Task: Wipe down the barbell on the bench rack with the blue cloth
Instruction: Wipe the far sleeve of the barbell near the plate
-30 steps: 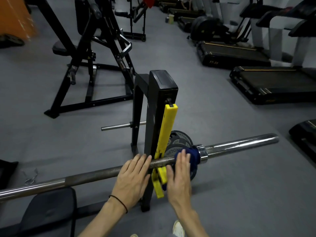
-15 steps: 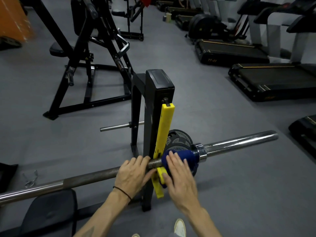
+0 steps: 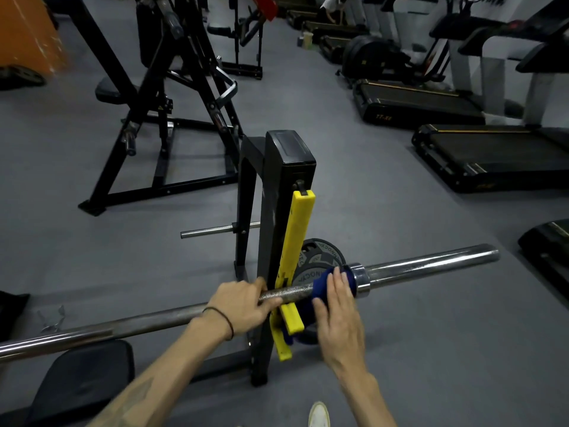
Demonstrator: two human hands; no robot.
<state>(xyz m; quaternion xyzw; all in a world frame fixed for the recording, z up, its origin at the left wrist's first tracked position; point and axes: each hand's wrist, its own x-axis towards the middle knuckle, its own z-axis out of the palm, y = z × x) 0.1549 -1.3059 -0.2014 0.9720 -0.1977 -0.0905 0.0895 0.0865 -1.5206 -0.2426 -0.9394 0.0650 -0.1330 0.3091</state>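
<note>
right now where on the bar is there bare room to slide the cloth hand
Free: the chrome sleeve from collar to bar end, and the shaft left of the left hand. Crowded: between the hands, where the yellow hook and black upright hem the right hand on the blue cloth.

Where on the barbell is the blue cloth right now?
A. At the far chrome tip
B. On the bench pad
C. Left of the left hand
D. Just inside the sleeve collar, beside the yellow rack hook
D: the right hand presses the blue cloth against the barbell next to the collar.
</note>
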